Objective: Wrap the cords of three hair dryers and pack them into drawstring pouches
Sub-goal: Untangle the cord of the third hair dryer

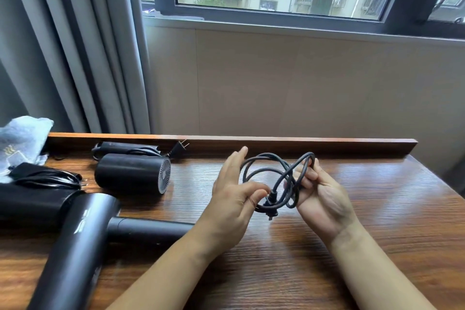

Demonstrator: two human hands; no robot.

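Above the middle of the wooden table I hold a black cord coiled into several loops. My right hand grips the loops with curled fingers. My left hand pinches the cord just behind its plug, its other fingers spread. A large black hair dryer lies at the near left, handle pointing right. A second dryer with a grey grille lies behind it, its cord and plug bundled at the back rail. A third black dryer with a wrapped cord lies at the far left.
A pale, translucent bag sits at the table's far left corner. A raised wooden rail runs along the back edge, with a beige wall and window behind. Grey curtains hang at the left.
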